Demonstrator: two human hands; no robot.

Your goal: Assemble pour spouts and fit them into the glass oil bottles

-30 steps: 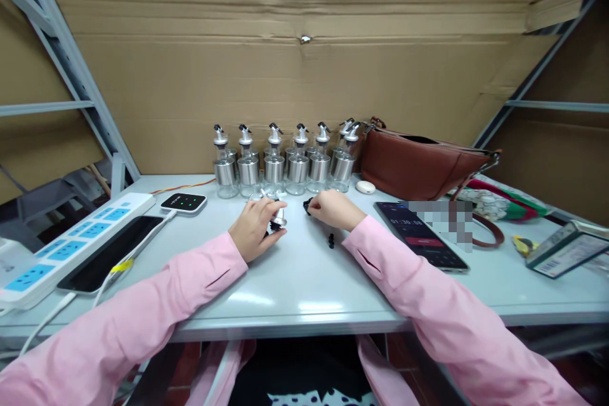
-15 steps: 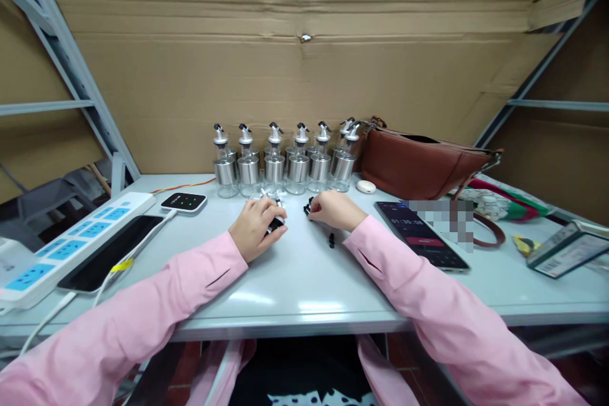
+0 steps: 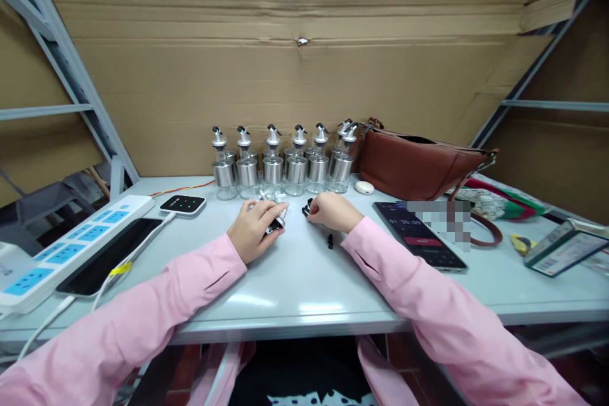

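My left hand (image 3: 255, 228) curves palm-down over a cluster of white-and-black pourer spouts (image 3: 277, 223). Its fingers are bent around at least one of them, though the palm hides most of the grip. Just beyond the knuckles, further pale spout parts (image 3: 264, 195) lie on the table. My right hand (image 3: 333, 210) is closed in a pinch at a small heap of black pieces (image 3: 307, 208); its fingertips are partly hidden, so what lies between them is unclear. Another little black piece (image 3: 330, 241) lies on the table below that hand.
Glass bottles with steel sleeves and pourer tops (image 3: 296, 171) stand in rows at the back. A brown handbag (image 3: 419, 165), white round case (image 3: 364, 187), tablet-like phone (image 3: 419, 238) and box (image 3: 564, 247) are rightward. A power strip (image 3: 78, 244), dark phone (image 3: 109, 257) and small device (image 3: 183, 205) lie left.
The fingers of my left hand have shifted slightly over the spouts. My right hand stays at the black pieces, nearly still. The whole view has moved a little.
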